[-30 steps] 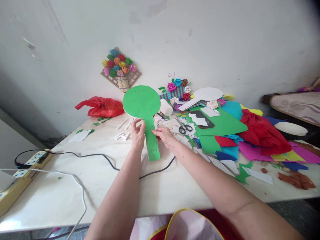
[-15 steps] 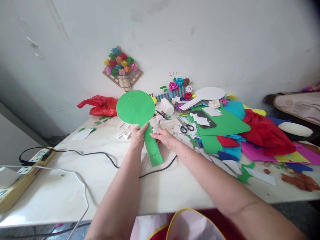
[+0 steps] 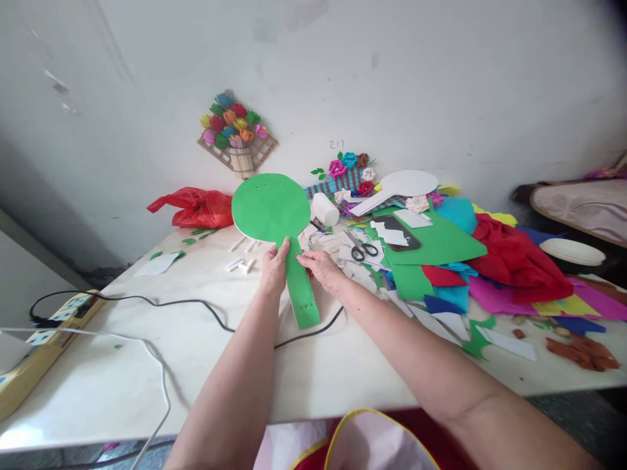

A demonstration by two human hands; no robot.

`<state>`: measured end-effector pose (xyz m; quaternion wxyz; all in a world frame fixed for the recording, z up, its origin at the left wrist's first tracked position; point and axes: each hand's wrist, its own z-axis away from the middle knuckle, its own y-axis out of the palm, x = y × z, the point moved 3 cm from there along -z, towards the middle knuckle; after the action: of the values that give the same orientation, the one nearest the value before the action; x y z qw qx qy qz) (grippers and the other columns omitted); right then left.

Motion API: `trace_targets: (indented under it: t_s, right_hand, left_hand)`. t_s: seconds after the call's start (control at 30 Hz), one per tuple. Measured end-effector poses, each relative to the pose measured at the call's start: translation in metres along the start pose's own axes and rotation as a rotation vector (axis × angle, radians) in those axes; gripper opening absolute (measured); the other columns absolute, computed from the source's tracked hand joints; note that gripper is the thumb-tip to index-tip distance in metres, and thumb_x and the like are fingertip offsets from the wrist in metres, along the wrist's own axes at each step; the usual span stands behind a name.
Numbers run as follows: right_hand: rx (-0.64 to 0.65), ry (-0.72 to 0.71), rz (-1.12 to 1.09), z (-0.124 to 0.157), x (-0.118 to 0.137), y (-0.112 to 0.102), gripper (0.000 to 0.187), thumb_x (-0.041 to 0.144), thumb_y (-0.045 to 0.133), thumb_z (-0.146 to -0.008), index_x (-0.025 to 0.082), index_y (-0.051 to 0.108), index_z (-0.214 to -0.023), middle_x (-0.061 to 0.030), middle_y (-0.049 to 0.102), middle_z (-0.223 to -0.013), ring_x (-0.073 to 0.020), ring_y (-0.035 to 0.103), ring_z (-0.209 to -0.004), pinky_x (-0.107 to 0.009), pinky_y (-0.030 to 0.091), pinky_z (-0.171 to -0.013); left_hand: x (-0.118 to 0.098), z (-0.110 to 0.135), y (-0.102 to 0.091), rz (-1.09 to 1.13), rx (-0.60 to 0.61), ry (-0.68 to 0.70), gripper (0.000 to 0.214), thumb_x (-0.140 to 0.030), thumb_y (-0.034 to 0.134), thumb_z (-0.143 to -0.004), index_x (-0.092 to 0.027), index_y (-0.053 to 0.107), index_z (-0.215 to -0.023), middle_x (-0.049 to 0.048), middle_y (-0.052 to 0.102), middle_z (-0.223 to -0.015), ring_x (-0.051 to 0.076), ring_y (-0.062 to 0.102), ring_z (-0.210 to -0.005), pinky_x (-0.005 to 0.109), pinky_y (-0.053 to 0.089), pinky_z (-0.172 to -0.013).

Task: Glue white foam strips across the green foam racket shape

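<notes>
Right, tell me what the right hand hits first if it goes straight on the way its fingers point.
The right hand points left, and its fingertips touch the handle of the green paddle cutout, so that comes first. Straight past it lies the left hand, gripping the handle's other edge.

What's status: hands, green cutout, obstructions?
Left hand, right hand both pinching green paddle cutout at its neck. Disc up, tilted left. Black cable beneath handle end.

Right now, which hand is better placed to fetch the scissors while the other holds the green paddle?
Probably the right hand: the scissors lie on its side, close by. The left hand grips the green paddle at its neck and is farther from them.
</notes>
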<state>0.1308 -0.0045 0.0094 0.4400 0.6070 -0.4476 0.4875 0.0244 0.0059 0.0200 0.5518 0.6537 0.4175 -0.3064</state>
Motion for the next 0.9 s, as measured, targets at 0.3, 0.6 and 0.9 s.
trace_targets:
  t_s: [0.3,0.6,0.9]
  right_hand:
    - [0.101,0.078,-0.039,0.0051,0.0015,0.0014,0.046,0.061,0.047,-0.070,0.016,0.052,-0.060,0.0007,0.053,-0.052,-0.0093,0.047,-0.043,-0.022,0.033,-0.040]
    - [-0.073,-0.033,-0.028,-0.0027,0.0026,-0.0038,0.036,0.050,0.059,-0.063,0.016,0.049,-0.057,0.0048,0.047,-0.046,-0.0070,0.042,-0.041,-0.020,0.030,-0.040]
    - [-0.055,0.026,-0.057,-0.0032,0.0015,-0.0080,0.039,0.054,0.055,-0.067,0.016,0.052,-0.057,0.0027,0.050,-0.047,-0.0084,0.045,-0.040,-0.021,0.030,-0.038]
  left_hand:
    - [-0.0020,-0.0018,-0.0042,0.011,-0.065,0.029,0.030,-0.038,0.070,-0.060,-0.014,0.058,-0.074,-0.0012,0.060,-0.055,0.011,0.056,-0.046,0.021,0.045,-0.047]
    - [0.0029,0.0025,0.0028,-0.010,0.027,-0.040,0.026,-0.035,0.069,-0.063,-0.013,0.058,-0.072,0.0003,0.060,-0.054,0.015,0.060,-0.053,0.024,0.048,-0.051]
    - [0.0054,0.0029,0.0023,-0.024,0.003,-0.059,0.030,-0.036,0.069,-0.061,-0.013,0.060,-0.078,0.0010,0.062,-0.058,0.015,0.061,-0.055,0.024,0.048,-0.052]
